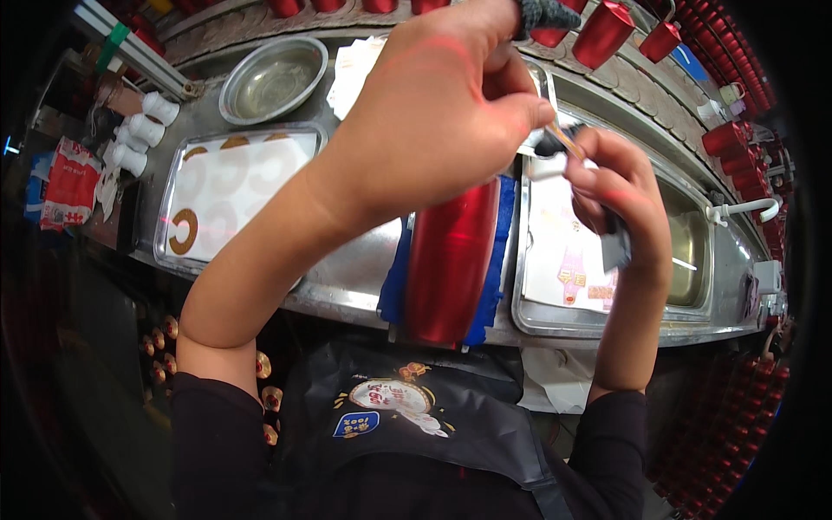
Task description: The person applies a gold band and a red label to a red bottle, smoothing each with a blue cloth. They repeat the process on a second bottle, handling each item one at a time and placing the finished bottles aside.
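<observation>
My left hand (442, 113) is raised over the middle of the counter, thumb and fingers pinched on one end of a thin, pale gold strip (568, 141). Close beside it on the right, my right hand (628, 186) pinches the strip's other end; its fingers are partly blurred. Dark coverings show on some fingertips. Below both hands, a shiny red metal cylinder (451, 269) lies on a blue cloth (396, 286), its far end hidden behind my left hand. To the right, a metal tray (523, 299) holds white sheets with printed pink and gold decals (572, 269).
At left, a metal tray (165, 204) holds a white sheet with gold C-shaped decals. A metal bowl (273, 80) stands behind it, white papers (355, 69) beside. A water-filled sink (689, 234) with a white tap (754, 208) is at right. Red cylinders (602, 35) line the back.
</observation>
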`<state>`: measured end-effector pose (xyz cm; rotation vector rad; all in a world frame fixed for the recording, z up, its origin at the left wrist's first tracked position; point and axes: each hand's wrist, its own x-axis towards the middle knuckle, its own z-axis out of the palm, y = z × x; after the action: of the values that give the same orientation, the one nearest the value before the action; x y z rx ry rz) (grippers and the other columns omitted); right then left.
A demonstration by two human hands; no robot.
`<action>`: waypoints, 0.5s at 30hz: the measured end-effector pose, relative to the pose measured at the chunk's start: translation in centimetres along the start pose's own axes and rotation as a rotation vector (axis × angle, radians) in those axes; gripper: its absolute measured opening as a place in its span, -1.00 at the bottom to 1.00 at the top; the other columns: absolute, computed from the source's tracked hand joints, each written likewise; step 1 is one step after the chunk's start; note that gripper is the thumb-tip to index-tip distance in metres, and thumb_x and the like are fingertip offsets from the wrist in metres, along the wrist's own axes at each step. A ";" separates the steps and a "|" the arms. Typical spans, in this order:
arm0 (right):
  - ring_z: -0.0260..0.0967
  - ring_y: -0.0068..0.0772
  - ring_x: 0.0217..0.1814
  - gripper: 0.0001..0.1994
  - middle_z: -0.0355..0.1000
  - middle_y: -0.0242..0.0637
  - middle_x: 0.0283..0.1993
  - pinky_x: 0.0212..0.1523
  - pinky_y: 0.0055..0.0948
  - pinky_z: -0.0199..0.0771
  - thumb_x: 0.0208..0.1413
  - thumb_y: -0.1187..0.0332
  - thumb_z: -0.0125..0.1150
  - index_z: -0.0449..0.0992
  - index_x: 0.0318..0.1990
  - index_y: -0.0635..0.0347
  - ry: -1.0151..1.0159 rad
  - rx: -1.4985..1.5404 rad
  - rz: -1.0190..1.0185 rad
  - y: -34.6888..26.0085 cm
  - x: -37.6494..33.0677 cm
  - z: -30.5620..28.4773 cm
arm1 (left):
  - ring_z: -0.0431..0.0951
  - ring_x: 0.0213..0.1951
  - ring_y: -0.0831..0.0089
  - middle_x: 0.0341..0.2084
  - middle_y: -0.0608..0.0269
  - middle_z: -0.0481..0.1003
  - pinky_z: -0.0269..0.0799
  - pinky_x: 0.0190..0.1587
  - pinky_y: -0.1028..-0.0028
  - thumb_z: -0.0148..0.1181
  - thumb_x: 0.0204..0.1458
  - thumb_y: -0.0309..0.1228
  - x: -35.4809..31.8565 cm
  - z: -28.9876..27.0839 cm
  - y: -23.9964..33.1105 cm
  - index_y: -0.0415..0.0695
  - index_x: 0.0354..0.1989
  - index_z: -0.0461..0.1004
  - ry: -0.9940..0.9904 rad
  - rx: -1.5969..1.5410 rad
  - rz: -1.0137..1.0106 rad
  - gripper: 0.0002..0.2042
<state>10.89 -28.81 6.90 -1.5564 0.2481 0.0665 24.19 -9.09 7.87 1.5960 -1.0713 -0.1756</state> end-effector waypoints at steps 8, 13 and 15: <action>0.25 -0.79 -0.49 -0.86 0.40 -0.48 -0.50 -0.45 -0.70 0.20 0.09 0.40 0.37 0.61 -0.38 0.32 0.234 -0.201 0.037 6.1 -9.9 5.0 | 0.57 -0.32 0.62 -0.36 0.30 0.59 0.46 -0.19 0.61 0.27 0.13 -0.69 -15.6 4.3 -0.4 -0.29 0.32 0.30 0.061 -0.117 -0.300 -0.45; 0.26 -0.83 -0.43 -0.92 0.35 -0.52 -0.39 -0.38 -0.73 0.13 0.07 0.50 0.39 0.59 -0.39 0.29 0.219 -0.217 0.175 9.6 -11.4 8.4 | 0.39 -0.50 0.74 -0.49 0.41 0.57 0.29 -0.42 0.65 0.37 0.08 -0.58 -22.0 7.1 -1.8 -0.24 -0.10 0.53 0.375 -0.257 -0.471 -0.78; 0.26 -0.83 -0.43 -0.92 0.33 -0.54 -0.40 -0.39 -0.73 0.14 0.08 0.51 0.37 0.57 -0.40 0.29 0.270 -0.149 0.117 10.7 -11.3 8.8 | 0.41 -0.48 0.75 -0.51 0.42 0.54 0.29 -0.41 0.64 0.38 0.09 -0.55 -22.5 7.4 -2.6 -0.17 -0.32 0.47 0.401 -0.240 -0.495 -0.85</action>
<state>-1.18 -18.58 -1.38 -1.6981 0.5580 -0.0342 8.15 1.36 -6.25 1.5651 -0.3232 -0.2879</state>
